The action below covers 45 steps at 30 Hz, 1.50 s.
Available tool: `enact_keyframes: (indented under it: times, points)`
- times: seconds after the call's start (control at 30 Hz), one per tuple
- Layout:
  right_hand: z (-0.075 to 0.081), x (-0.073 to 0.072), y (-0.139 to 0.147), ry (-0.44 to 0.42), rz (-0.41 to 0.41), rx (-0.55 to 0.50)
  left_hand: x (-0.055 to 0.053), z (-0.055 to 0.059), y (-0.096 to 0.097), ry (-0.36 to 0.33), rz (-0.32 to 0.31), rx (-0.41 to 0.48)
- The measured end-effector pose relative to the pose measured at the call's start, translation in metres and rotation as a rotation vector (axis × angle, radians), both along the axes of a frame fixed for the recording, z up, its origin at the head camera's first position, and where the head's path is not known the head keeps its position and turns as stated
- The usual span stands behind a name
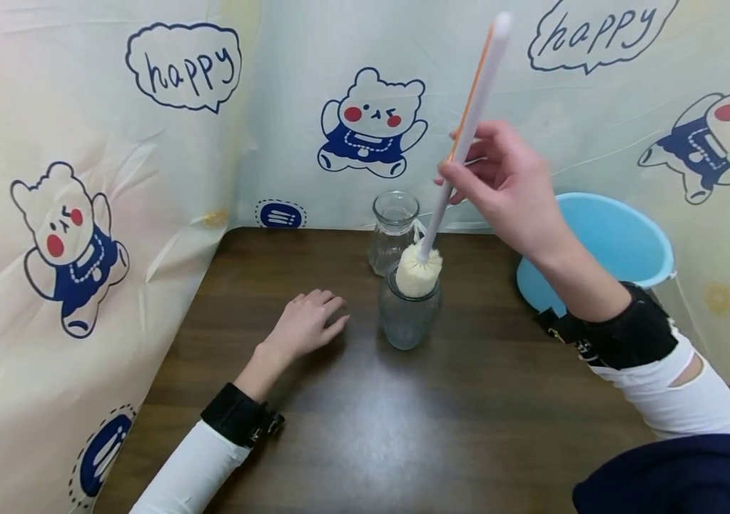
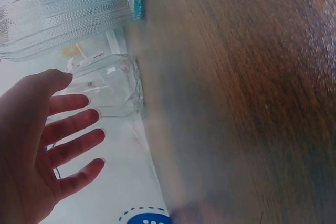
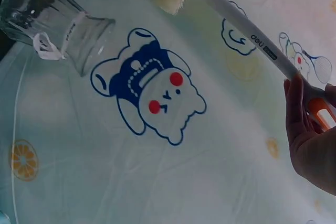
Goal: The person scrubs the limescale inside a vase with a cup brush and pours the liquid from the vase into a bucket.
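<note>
Right of centre in the head view, the right hand (image 1: 509, 185) is holding the long-handled brush (image 1: 477, 96), its thumb and fingers clamping on the pale handle partway along. They are probably gripping it that high so that the knuckles are clearing the glass. The handle is leaning toward the upper right, likely because the right arm is lying on that side.

The brush's cream head (image 1: 419, 273) is sitting at the mouth of the ribbed vase (image 1: 410, 325), near the middle of the frame; its underside seems to be dipping inside the rim, perhaps steadying the brush.

The left hand (image 1: 307, 325) is hovering or resting left of the vase, its fingers apart and holding nothing; whether they are touching the desk (image 1: 480, 428), one cannot tell. It is presumably lying there to be within reach of the vase.

A clear jar (image 1: 384, 246) is standing just behind the vase, and a blue basin (image 1: 621, 232) is sitting at the right, seemingly leaving the middle to the glass.
</note>
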State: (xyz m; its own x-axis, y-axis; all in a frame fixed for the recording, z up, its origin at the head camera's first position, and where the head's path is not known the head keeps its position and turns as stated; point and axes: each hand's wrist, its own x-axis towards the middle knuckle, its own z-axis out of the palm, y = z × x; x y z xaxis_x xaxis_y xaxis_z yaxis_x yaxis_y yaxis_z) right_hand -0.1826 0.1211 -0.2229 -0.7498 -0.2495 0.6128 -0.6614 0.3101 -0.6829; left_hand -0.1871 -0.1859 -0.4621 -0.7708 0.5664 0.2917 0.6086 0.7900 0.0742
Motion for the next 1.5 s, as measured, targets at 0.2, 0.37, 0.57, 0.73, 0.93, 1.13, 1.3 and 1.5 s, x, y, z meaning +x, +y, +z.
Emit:
enact_keyframes:
  times: [0.2,0.37,0.57,0.73,0.93,1.13,1.3,1.5]
  points:
    - [-0.033,-0.005,0.002,-0.046,-0.032,0.138,-0.003,0.006,0.006,0.066,0.006,-0.009]
    - [-0.064,-0.006,0.008,-0.09,-0.038,0.264,-0.006,0.011,0.009,0.09,0.01,-0.004]
    - [-0.089,-0.007,0.015,-0.119,-0.053,0.343,-0.008,0.017,0.013,0.121,0.001,0.002]
    - [-0.099,-0.007,0.019,-0.134,-0.079,0.383,-0.006,0.021,0.019,0.13,-0.016,0.014]
    - [-0.1,-0.008,0.022,-0.116,-0.103,0.371,-0.004,0.03,0.033,0.139,-0.051,0.135]
    - [-0.093,-0.009,0.022,-0.167,-0.109,0.208,-0.003,0.038,0.058,-0.059,-0.115,0.499]
    - [-0.09,-0.011,0.01,-0.205,0.066,-0.187,-0.01,0.033,0.081,-0.24,-0.149,0.7]
    - [-0.095,-0.011,-0.015,-0.281,0.263,-0.37,-0.012,0.024,0.097,-0.323,-0.178,0.853]
